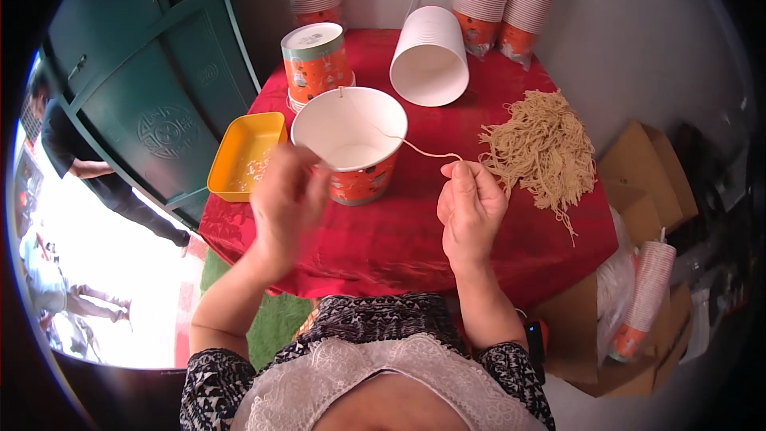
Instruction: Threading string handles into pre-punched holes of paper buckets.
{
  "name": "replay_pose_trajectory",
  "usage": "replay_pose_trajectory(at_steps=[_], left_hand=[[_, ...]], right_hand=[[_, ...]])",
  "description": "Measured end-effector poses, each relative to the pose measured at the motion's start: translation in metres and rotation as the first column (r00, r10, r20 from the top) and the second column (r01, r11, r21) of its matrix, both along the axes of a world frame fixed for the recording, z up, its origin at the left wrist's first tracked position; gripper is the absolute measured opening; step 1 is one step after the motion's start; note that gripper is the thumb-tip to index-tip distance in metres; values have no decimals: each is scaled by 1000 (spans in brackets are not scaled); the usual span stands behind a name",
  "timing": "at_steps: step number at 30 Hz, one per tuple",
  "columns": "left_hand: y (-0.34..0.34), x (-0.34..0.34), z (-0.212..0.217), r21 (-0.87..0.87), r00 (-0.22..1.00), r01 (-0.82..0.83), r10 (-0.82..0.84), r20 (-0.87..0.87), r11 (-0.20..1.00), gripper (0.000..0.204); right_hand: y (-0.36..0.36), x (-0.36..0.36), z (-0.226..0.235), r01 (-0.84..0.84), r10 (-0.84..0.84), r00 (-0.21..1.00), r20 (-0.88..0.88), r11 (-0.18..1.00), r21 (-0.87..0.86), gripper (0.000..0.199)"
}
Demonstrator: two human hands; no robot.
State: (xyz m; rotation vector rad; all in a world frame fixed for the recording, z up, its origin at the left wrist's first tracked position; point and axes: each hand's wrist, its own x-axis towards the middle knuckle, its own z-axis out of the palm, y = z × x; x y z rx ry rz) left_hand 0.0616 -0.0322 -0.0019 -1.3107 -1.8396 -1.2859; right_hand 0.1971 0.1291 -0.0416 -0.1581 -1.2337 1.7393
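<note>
A large paper cup (371,183), orange outside and white inside, stands upright on the red tablecloth in front of me. A beige string (427,150) runs from its right side to my right hand (472,206), whose thumb and fingers pinch the end. A short bit of string also shows at the cup's back rim. My left hand (283,199) is at the cup's front left, by the yellow plastic tray (226,190); motion smears its fingers. Small pale bits lie in that tray. Right of the cup is a heap of cut beige strings (542,152).
Behind the cup stands an upside-down orange cup (317,64), with another white-lined cup (431,72) lying on its side. Wrapped cup stacks (483,0) are at the back. Cardboard boxes (650,183) sit to the right. A green door (152,88) and a person (88,160) are at left.
</note>
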Motion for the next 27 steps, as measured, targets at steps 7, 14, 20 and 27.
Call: replay_pose_trajectory(at_steps=[7,14,20,27], left_hand=[[6,56,-24,-101,542,616,-326,775,781,33],[27,65,-47,213,330,610,-489,807,763,20],[14,53,-40,72,392,620,-387,834,781,10],[1,31,-13,-395,803,543,-320,503,741,11]], right_hand=[[-22,-19,-6,211,-210,978,-24,970,123,18],[-23,-29,-17,344,-348,937,-2,925,162,20],[-17,-17,-28,273,-291,955,56,938,212,16],[-21,10,-9,62,-238,963,124,648,759,9]])
